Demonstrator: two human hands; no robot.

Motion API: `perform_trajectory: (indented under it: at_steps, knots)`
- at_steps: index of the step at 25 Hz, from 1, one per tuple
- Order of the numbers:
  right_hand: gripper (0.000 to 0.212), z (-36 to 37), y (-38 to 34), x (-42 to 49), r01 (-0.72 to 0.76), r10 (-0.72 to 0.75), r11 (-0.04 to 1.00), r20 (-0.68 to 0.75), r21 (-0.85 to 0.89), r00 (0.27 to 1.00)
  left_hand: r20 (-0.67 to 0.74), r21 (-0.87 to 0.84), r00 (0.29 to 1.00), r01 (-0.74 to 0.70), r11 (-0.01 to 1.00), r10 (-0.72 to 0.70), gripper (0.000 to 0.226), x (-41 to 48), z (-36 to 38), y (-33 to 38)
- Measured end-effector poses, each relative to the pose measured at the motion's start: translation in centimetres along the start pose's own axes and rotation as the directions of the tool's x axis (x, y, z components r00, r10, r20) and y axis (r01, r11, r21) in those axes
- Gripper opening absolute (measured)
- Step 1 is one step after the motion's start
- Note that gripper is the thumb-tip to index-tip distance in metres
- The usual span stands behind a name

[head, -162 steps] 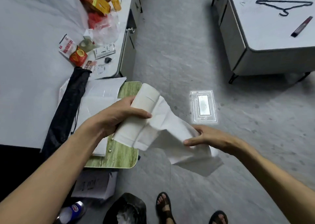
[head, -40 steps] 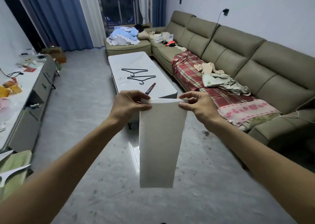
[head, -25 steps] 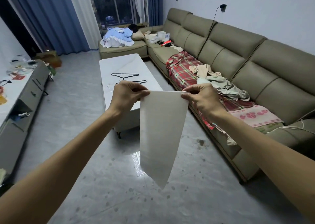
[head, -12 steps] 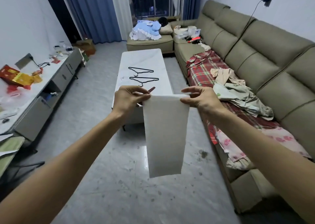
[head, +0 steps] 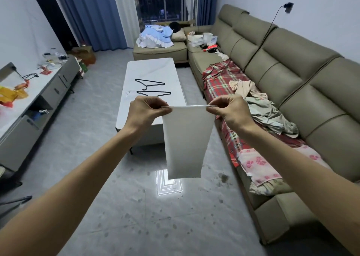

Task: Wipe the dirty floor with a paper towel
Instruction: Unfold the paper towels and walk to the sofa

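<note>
A white paper towel (head: 186, 142) hangs straight down in front of me, folded to a long strip. My left hand (head: 145, 112) pinches its top left corner and my right hand (head: 230, 111) pinches its top right corner, stretching the top edge taut at chest height. Below, the grey tiled floor (head: 136, 216) is speckled with dark spots, with a bigger dark stain (head: 223, 177) near the sofa base. A bright light reflection (head: 168, 183) shines on the tiles under the towel.
A white coffee table (head: 134, 103) with two black hangers (head: 151, 83) stands ahead. A long olive sofa (head: 292, 76) with a plaid blanket and clothes runs along the right. A low grey cabinet (head: 48, 92) with clutter lines the left wall. Blue curtains hang at the back.
Since 6.5 s ago the towel sheet left the roll and I turned to face the room. In the last second the view swung slightly; both hands keep the towel stretched between them.
</note>
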State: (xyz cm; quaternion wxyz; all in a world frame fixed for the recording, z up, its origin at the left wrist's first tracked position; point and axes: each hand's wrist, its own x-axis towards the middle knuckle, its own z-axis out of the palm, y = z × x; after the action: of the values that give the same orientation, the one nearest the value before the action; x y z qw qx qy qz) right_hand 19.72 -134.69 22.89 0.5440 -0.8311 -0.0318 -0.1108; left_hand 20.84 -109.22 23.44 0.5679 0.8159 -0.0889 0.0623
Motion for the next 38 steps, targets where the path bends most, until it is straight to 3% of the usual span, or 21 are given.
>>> perform_trajectory:
  at_steps: [2, 5, 8, 10, 13, 14, 16, 17, 19, 20, 22, 26, 28, 31, 34, 38]
  knots:
    - [0.012, -0.5, -0.6, 0.5, 0.059, -0.058, 0.997, 0.025, -0.041, 0.998, 0.062, -0.053, 0.997, -0.033, 0.998, 0.036, 0.008, 0.5, -0.1, 1.0]
    - [0.012, -2.4, -1.9, 1.7, 0.090, -0.122, 0.970, 0.128, 0.226, 0.984, 0.141, -0.231, 0.986, -0.056, 0.971, 0.091, 0.009, 1.5, -0.2, 3.8]
    - [0.039, -3.3, -1.6, 2.7, -0.014, -0.134, 0.903, 0.312, 0.430, 0.941, 0.092, -0.246, 0.989, -0.091, 0.965, 0.117, 0.012, 2.8, 0.3, 6.6]
    - [0.037, -1.7, 0.3, 1.9, -0.098, -0.098, 0.889, 0.394, 0.447, 0.914, 0.015, -0.284, 0.997, -0.065, 0.957, 0.073, 0.011, 3.7, 1.5, 7.3]
    - [0.017, 0.0, 2.9, 1.5, -0.202, 0.027, 0.854, 0.346, 0.480, 0.938, -0.101, -0.298, 0.993, 0.029, 0.954, -0.062, 0.011, 5.9, 3.0, 6.8]
    - [0.014, 0.1, 3.5, 1.9, -0.252, 0.087, 0.833, 0.333, 0.493, 0.939, -0.077, -0.304, 0.987, 0.114, 0.946, -0.143, 0.017, 6.6, 3.1, 5.9]
    - [0.012, -0.2, 4.5, 3.0, -0.367, 0.229, 0.785, 0.316, 0.499, 0.921, 0.187, -0.309, 0.925, 0.374, 0.874, -0.330, 0.045, 6.6, 3.4, 2.7]
    - [0.011, -0.4, 4.9, 3.5, -0.421, 0.303, 0.759, 0.304, 0.497, 0.903, 0.343, -0.284, 0.851, 0.498, 0.819, -0.398, 0.057, 5.6, 3.9, 0.3]
    - [0.013, -0.7, 6.3, 4.1, -0.519, 0.412, 0.672, 0.315, 0.529, 0.855, 0.528, -0.189, 0.732, 0.596, 0.781, -0.430, 0.053, 2.5, 6.3, -4.1]
    - [0.014, -0.9, 6.9, 4.2, -0.565, 0.455, 0.614, 0.338, 0.551, 0.824, 0.553, -0.172, 0.717, 0.595, 0.785, -0.423, 0.047, 1.4, 7.4, -5.5]
    - [0.018, -1.4, 8.4, 4.0, -0.630, 0.511, 0.586, 0.370, 0.509, 0.775, 0.482, -0.195, 0.758, 0.581, 0.790, -0.439, 0.040, 0.9, 8.7, -6.7]
    - [0.029, -3.0, 10.7, 2.2, -0.633, 0.445, 0.731, 0.523, 0.257, 0.727, 0.336, -0.285, 0.794, 0.599, 0.749, -0.507, 0.011, 1.8, 8.8, -5.9]
    - [0.038, -2.8, 11.2, 1.2, -0.592, 0.413, 0.763, 0.509, 0.260, 0.756, 0.289, -0.302, 0.797, 0.601, 0.740, -0.530, 0.012, 1.6, 8.9, -5.2]
    - [0.051, -1.7, 10.3, 0.8, -0.539, 0.441, 0.772, 0.326, 0.336, 0.836, 0.209, -0.162, 0.817, 0.571, 0.805, -0.538, 0.013, 1.4, 8.3, -3.9]
    - [0.046, -1.2, 9.4, 1.0, -0.476, 0.434, 0.787, 0.196, 0.391, 0.879, 0.223, -0.093, 0.820, 0.556, 0.826, -0.527, 0.018, 1.3, 6.9, -2.9]
    - [0.031, -1.3, 8.1, 0.4, -0.434, 0.362, 0.824, 0.250, 0.364, 0.898, 0.135, -0.083, 0.837, 0.543, 0.836, -0.530, 0.049, 1.1, 6.0, -2.1]
